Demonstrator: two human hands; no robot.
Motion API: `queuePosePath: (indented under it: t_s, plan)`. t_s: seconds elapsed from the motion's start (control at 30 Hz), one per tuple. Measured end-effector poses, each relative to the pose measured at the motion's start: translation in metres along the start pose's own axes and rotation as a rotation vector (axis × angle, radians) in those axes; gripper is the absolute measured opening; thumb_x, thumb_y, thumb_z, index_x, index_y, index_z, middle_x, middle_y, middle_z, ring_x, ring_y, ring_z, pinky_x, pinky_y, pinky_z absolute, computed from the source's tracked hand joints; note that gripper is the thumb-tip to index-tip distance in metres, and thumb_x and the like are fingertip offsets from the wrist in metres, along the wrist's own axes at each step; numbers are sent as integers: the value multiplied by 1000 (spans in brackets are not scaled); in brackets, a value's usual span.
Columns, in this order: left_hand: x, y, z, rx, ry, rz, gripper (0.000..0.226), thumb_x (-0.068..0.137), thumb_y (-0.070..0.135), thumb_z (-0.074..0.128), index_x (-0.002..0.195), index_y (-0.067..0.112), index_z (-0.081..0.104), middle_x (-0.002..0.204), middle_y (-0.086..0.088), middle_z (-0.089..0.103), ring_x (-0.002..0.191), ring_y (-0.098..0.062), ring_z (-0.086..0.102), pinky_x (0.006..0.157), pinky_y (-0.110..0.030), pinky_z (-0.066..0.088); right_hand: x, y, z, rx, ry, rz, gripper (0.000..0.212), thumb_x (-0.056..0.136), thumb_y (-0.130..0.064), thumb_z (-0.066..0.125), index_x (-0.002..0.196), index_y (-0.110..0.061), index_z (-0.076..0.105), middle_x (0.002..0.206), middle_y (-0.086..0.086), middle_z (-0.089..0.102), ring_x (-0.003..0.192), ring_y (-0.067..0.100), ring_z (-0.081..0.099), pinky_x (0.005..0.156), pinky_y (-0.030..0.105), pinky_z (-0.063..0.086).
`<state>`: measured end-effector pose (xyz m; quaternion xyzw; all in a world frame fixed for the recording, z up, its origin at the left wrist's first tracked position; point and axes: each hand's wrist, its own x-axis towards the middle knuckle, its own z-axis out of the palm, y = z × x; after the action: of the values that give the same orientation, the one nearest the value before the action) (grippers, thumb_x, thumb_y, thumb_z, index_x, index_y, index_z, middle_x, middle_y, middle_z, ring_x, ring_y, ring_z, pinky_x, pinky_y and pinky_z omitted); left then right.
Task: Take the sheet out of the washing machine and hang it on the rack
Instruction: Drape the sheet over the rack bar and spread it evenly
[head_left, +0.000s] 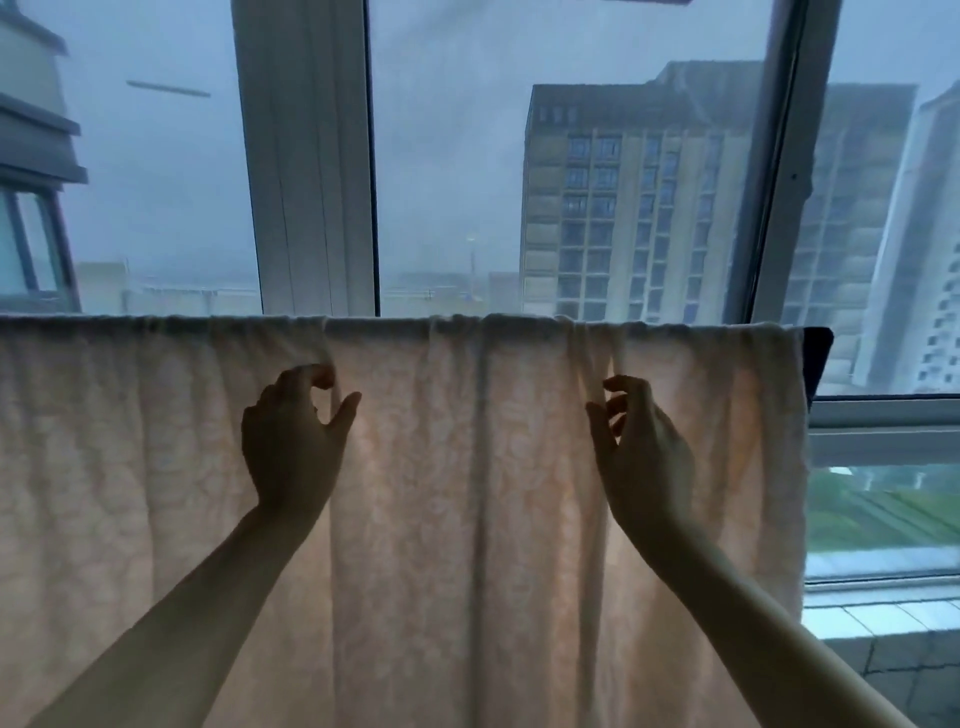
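A pale, patterned sheet (467, 519) hangs over a horizontal bar in front of the window and spreads across most of the view. The sheet hides the bar itself; only a dark end piece (818, 358) sticks out past its right edge. My left hand (296, 436) is raised against the sheet just below the top edge, its curled fingertips touching a fold and its thumb apart. Further right, my right hand (647, 452) is at the same height, fingers spread and bent beside another fold. Neither hand encloses any cloth.
Behind the sheet is a large window with a white frame post (311, 156) and a dark post (784, 156). Tall buildings (623, 208) show outside. A tiled ledge (883, 618) lies at the lower right.
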<state>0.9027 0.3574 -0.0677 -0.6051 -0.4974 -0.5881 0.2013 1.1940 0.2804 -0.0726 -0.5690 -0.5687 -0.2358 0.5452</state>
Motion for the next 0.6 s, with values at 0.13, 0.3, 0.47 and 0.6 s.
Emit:
queuePosePath:
  t_s: [0.13, 0.3, 0.47, 0.6]
  plan:
    - [33, 15, 0, 77, 16, 271, 30, 85, 25, 71, 107, 7, 59, 100, -13, 63, 92, -32, 56, 78, -40, 43, 26, -11, -4, -23, -3, -95, 9, 96, -19, 54, 102, -17, 60, 83, -2, 67, 71, 13, 58, 52, 30, 49]
    - [65, 44, 10, 25, -86, 429, 26, 86, 29, 68, 103, 10, 70, 99, -6, 65, 95, -30, 54, 75, -41, 44, 55, -24, -10, -57, 17, -113, 11, 97, -25, 52, 90, -20, 58, 77, -6, 61, 71, 10, 52, 53, 26, 43]
    - [80, 57, 23, -288, -322, 386, 35, 85, 47, 64, 101, 18, 74, 96, 5, 69, 88, -16, 62, 75, -39, 53, 105, -20, -12, -57, -79, -104, 7, 92, -21, 57, 88, -19, 62, 83, -3, 66, 83, 16, 54, 68, 34, 46]
    - [84, 60, 21, -388, -337, 306, 22, 82, 29, 72, 97, 14, 77, 88, 8, 70, 79, -10, 67, 76, -36, 57, 130, 4, -26, 20, -274, -202, 12, 93, -12, 56, 95, -13, 69, 96, 1, 69, 90, 14, 56, 71, 21, 39]
